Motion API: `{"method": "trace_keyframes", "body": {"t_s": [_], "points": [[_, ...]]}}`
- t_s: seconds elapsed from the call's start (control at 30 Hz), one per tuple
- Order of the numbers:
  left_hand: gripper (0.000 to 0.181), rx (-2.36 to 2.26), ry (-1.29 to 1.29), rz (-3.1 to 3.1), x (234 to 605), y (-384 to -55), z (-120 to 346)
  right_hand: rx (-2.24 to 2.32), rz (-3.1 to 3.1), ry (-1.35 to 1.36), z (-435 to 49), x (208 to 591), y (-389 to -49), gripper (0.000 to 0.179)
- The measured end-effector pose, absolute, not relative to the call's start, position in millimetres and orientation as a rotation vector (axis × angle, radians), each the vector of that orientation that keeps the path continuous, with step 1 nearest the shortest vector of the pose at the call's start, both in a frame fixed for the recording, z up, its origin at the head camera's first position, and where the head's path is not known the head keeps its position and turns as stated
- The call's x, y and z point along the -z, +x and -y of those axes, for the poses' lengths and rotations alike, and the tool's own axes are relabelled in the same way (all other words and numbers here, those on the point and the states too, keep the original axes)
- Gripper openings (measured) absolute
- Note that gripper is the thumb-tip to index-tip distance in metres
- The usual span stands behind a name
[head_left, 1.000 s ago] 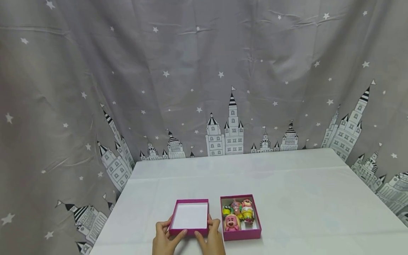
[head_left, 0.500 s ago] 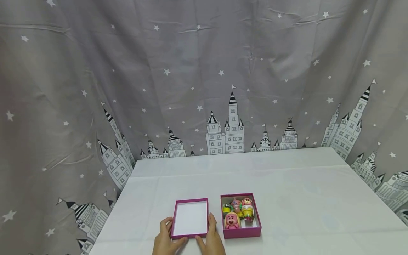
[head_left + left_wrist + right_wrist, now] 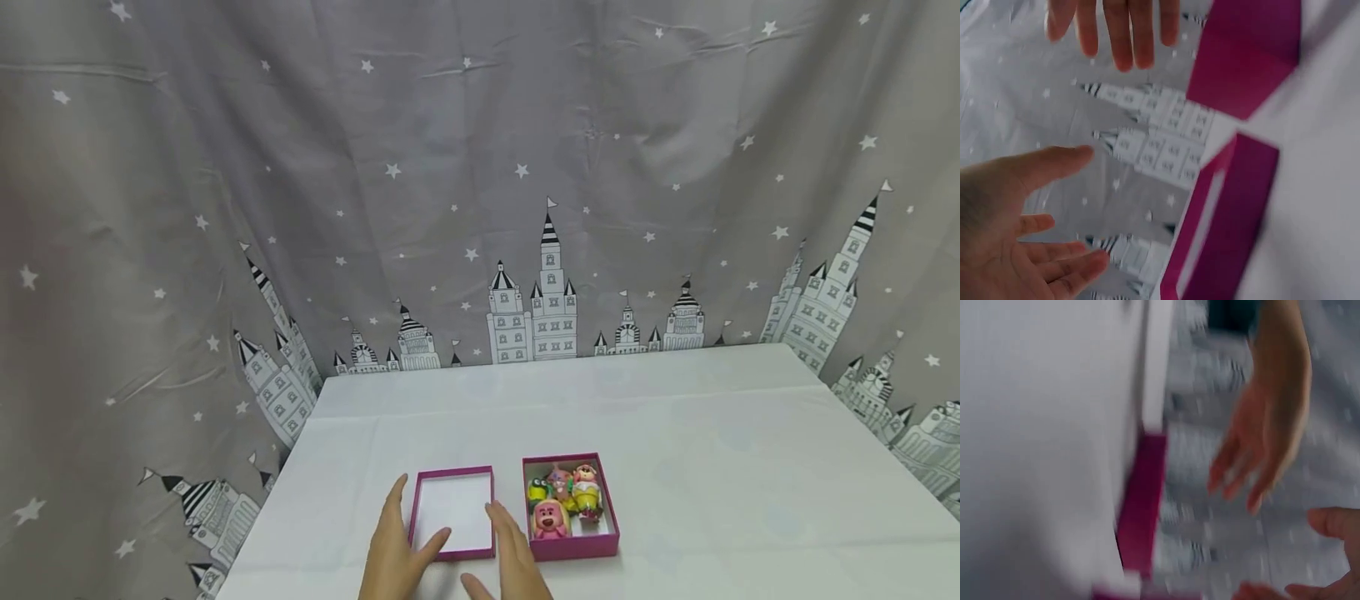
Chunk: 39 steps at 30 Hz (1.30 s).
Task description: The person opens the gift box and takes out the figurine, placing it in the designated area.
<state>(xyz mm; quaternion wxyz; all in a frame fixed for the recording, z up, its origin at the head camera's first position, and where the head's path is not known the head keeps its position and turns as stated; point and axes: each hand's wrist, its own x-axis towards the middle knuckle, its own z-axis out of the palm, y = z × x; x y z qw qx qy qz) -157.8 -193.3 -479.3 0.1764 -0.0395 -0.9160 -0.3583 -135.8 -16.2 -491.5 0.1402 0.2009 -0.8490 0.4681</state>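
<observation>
A shallow magenta box lid point(image 3: 455, 512), white inside, lies open side up on the white table. My left hand point(image 3: 396, 546) is spread at its near-left side, thumb apart from the fingers, holding nothing. At its near-right corner my right hand point(image 3: 516, 557) is held with fingers extended, also holding nothing. To the right stands a deeper magenta box point(image 3: 572, 547). Inside it are several toy figures, among them a pink bear-like figure point(image 3: 550, 520) and a taller pink-and-yellow one point(image 3: 587, 493). Both wrist views show spread fingers apart from the magenta sides point(image 3: 1235, 219).
The white table point(image 3: 720, 467) runs back to a grey curtain point(image 3: 450, 167) printed with stars and castles. A narrow strip of tabletop separates the lid from the box, and my right hand is close to that strip.
Both hands gripped the lid's sides and lowered it flat onto the table. Since then they have let go, their fingers straightening and rising from its edges. The box of figures stayed put.
</observation>
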Motion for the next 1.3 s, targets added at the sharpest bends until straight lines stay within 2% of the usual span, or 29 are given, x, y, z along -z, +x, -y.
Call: {"method": "trace_keyframes", "body": {"t_s": [0.17,0.33,0.47,0.7,0.87,1.13,1.3], "points": [[0.081,1.231,-0.124,2.549,459.8,-169.8,165.1,-1.360,2.262,0.456,-42.0,464.7,-153.5,0.065],[0.081,1.350,-0.183,2.533,462.8,-178.5,134.0,-1.340,2.348,0.275,-99.7,464.6,-177.3,0.076],[0.095,1.431,-0.352,2.529,476.4,-183.9,114.4,-1.406,2.550,0.344,-128.8,481.7,-185.2,0.091],[0.116,1.511,-0.564,2.616,504.5,-187.6,95.8,-1.557,2.743,0.468,-138.3,509.1,-188.5,0.110],[0.115,1.566,-0.585,2.641,515.9,-187.1,85.4,-1.581,2.743,0.471,-139.9,513.2,-189.1,0.105],[0.116,1.545,-0.483,2.641,520.2,-184.6,76.3,-1.587,2.741,0.468,-144.6,514.0,-189.6,0.101],[0.116,1.564,-0.458,2.627,519.5,-184.0,74.5,-1.601,2.708,0.492,-149.5,509.0,-192.5,0.091]]}}
